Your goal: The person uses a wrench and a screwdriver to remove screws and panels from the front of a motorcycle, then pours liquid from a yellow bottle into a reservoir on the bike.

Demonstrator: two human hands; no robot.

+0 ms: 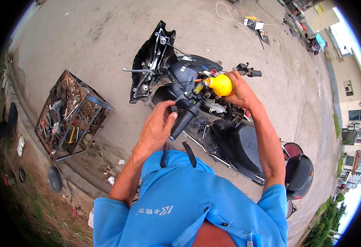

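My right hand (242,91) is wrapped round a yellow plastic bottle (222,85), which lies tipped over with its uncapped mouth toward the left. Beneath the bottle is the scooter's opened handlebar (217,108), where wires and inner parts are exposed. My left hand (157,124) is beside the left handlebar grip (185,122), thumb and fingers closed around a small black part (174,109) whose kind I cannot make out. Ahead of the handlebar, a black front cover (153,66) stands with its inner side and metal brackets showing. A mirror or lever stalk (139,71) sticks out from it.
A rusty metal tool cart (71,115) full of hand tools stands on the left, by the curb. The scooter's black seat (240,142) and rear box (300,177) extend to the right. Boxes and a pale hose (225,16) lie on the far concrete.
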